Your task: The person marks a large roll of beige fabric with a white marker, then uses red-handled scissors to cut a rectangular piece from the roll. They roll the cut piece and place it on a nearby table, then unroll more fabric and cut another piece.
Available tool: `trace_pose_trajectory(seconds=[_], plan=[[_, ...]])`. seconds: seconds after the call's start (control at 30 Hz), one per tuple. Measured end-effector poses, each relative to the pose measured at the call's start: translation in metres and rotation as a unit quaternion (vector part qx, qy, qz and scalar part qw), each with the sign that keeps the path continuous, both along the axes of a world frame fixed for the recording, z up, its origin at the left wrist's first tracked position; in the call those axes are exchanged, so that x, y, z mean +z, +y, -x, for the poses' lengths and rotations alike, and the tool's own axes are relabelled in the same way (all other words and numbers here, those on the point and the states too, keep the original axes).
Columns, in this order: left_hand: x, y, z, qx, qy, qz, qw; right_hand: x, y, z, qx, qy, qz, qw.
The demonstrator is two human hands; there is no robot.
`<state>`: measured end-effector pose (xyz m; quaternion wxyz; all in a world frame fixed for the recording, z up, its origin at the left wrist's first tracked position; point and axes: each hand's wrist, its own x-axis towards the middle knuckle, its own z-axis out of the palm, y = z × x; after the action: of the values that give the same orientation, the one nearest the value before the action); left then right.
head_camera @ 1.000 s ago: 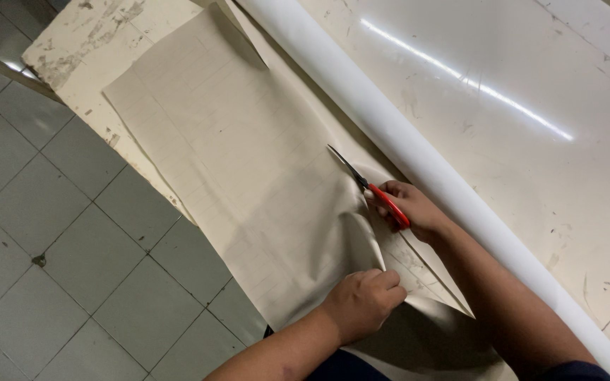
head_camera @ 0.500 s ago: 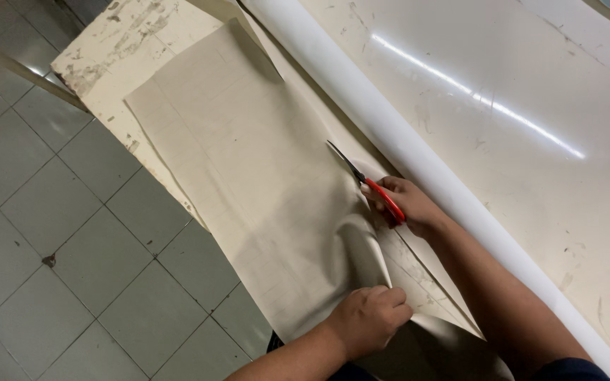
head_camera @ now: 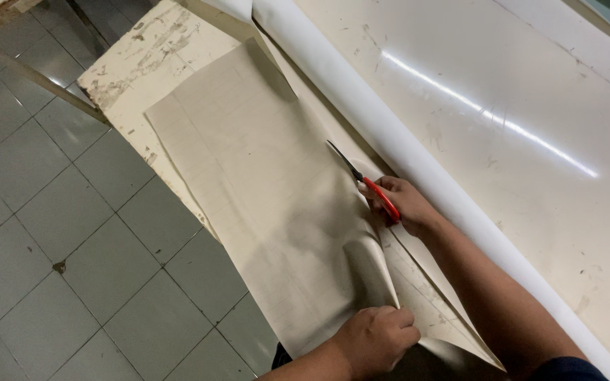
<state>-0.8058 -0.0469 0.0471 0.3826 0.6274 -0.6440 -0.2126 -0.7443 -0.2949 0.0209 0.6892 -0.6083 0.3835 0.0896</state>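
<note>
From the head camera, looking down: the right hand [head_camera: 405,204] has its grip closed around the red handles of a pair of scissors [head_camera: 365,182], whose dark blades point up and away along a cut line in a large beige sheet [head_camera: 262,176]. The sheet lies flat on a pale, scuffed surface [head_camera: 135,63] and hangs over its near edge above the grey tiled floor [head_camera: 58,233]. The left hand [head_camera: 375,339] has its grip clamped on the sheet's near cut edge, lifting it into a raised fold just below the scissors. Just beside the right hand, a long white roll [head_camera: 361,106] runs diagonally, with glossy white material [head_camera: 517,127] spread beyond it.
</note>
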Motion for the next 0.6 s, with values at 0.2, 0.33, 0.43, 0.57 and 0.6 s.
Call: trace_pose_trajectory(seconds=[0.2,0.33,0.43,0.57,0.6], plan=[[-0.003,0.003,-0.002,-0.008,0.004,0.004,1.0,0.003,0.004,-0.004,-0.003,-0.006,0.003,1.0],[-0.003,0.005,-0.003,-0.022,0.011,-0.02,0.999,0.003,-0.003,-0.029,-0.005,-0.021,-0.041,0.999],[-0.004,0.005,-0.004,-0.016,0.023,0.0,1.0,0.002,-0.001,-0.041,-0.015,0.004,-0.024,1.0],[-0.01,0.005,-0.005,-0.031,0.022,-0.012,0.999,0.004,0.004,-0.042,-0.006,-0.024,0.011,1.0],[-0.012,0.005,-0.004,-0.029,0.023,-0.015,0.999,0.004,0.004,-0.043,-0.004,-0.02,0.015,1.0]])
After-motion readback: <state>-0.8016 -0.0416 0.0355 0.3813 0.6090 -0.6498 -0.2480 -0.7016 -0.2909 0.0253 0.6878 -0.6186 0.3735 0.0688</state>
